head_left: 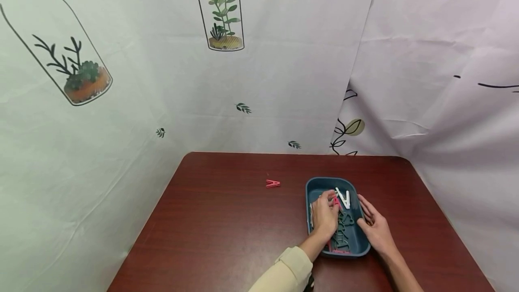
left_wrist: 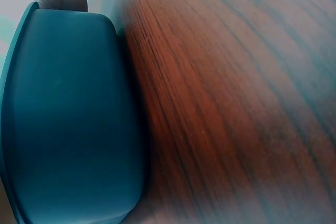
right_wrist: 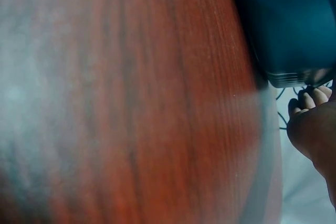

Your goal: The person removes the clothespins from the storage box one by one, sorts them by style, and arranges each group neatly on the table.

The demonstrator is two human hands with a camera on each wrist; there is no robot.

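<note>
A blue tray [head_left: 358,242] on the table holds white, red and dark green clips. The left hand [head_left: 325,213] reaches into it, thumb and fingers pinching a red clip [head_left: 336,201] beside a white clip [head_left: 347,199]. Several dark green clips [head_left: 341,233] lie lower in the tray. On the tray's right side rests the right hand [head_left: 378,231], thumb at the rim and fingers along the outer wall. The left wrist view shows the tray's outer wall [left_wrist: 73,114]; in the right wrist view the right hand [right_wrist: 317,121] is partly visible by the tray [right_wrist: 294,24].
One red clip [head_left: 273,183] lies alone on the brown table [head_left: 227,220], left of the tray. Behind the table hangs a pale cloth [head_left: 275,80] with printed plants. A small dark object [head_left: 310,283] shows beside the left sleeve.
</note>
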